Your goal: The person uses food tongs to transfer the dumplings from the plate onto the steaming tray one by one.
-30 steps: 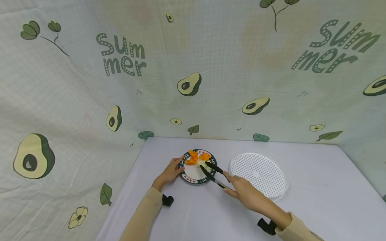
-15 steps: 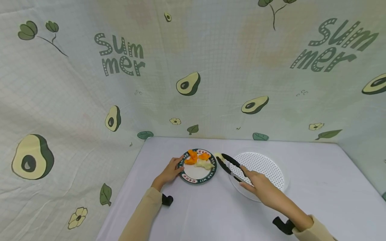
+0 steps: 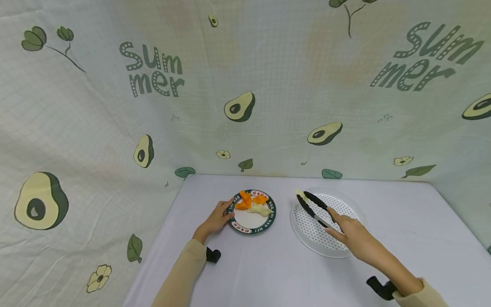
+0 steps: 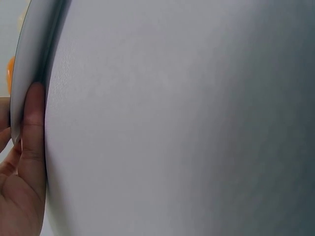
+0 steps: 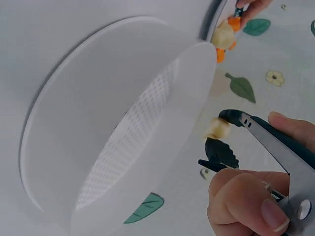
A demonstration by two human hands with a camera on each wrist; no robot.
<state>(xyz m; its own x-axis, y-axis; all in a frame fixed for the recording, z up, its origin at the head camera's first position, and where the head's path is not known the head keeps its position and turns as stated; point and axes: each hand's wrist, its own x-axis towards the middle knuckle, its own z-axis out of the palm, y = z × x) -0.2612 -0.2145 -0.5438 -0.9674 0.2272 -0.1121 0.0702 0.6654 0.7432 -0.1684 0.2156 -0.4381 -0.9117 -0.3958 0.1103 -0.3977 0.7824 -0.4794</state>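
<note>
My left hand (image 3: 216, 218) holds the left rim of a round plate (image 3: 251, 231) with a dark green lettered border. In the left wrist view, fingers (image 4: 33, 142) lie on both sides of that rim. On the plate sit orange dumpling-shaped pieces (image 3: 244, 200) and a pale yellow one (image 3: 259, 209). My right hand (image 3: 354, 234) grips black-tipped metal tongs (image 3: 307, 208). Between the tongs' tips is a pale yellow dumpling-shaped piece (image 5: 219, 129). The tongs are over the upper left part of a round white perforated steamer tray (image 3: 318, 242), whose side walls look translucent.
Both plate and steamer tray stand on a white-covered table (image 3: 264, 264), with a gap between them. Behind and at the left hangs a pale curtain (image 3: 280, 140) printed with avocados and leaves. A black mount (image 3: 379, 288) sits on the right wrist.
The tongs have taken a pale yellow piece off the plate and carried it right, to the steamer tray. My left hand has stayed on the plate's rim.
</note>
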